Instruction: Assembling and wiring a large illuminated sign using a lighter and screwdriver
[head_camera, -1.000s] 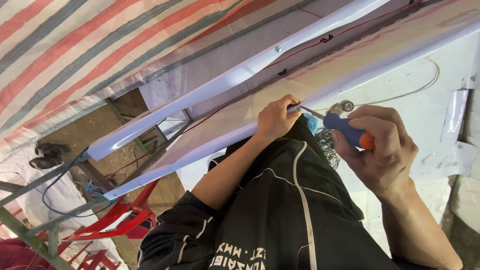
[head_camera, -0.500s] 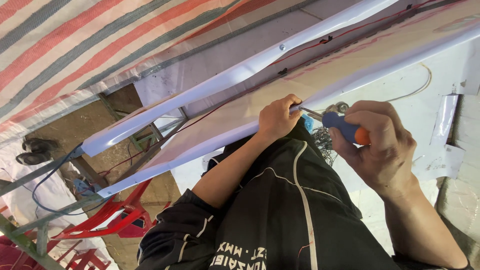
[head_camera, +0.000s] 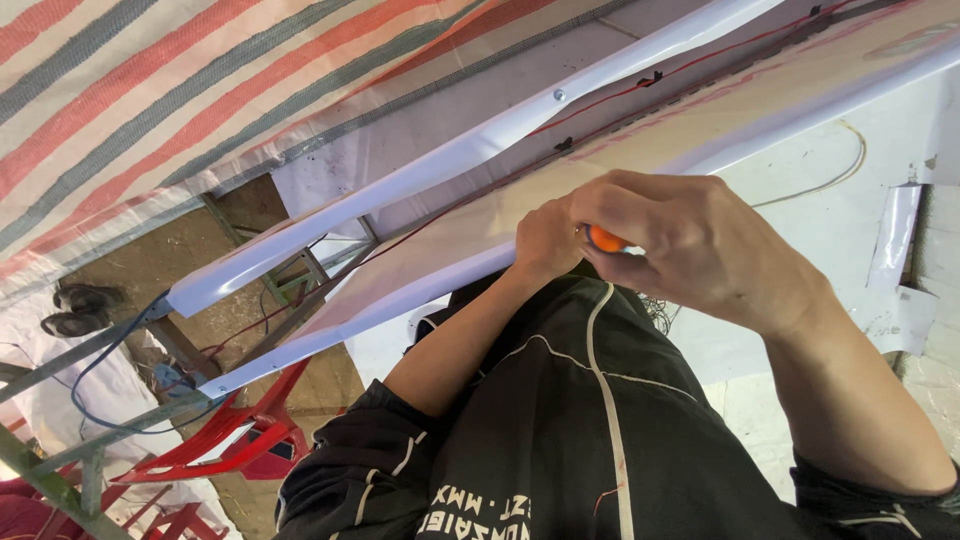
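Note:
My right hand is closed around a screwdriver, of which only the orange handle end shows between the fingers. It sits right against my left hand, whose fingers are curled at the lower edge of a long white panel. Whatever my left fingers pinch is hidden. The screwdriver's shaft and tip are covered by my hands. A thin red wire runs along the panel, held by small black clips. My black jacket fills the lower middle.
A striped red, grey and cream tarpaulin covers the upper left. Metal frame legs, a red plastic chair, a blue cable and a pair of shoes lie on the dirt floor at left. A white sheet with a loose wire lies at right.
My right hand has moved left up against my left hand, and the screwdriver's blue grip and metal shaft are now hidden. The hands appear closer and larger in view.

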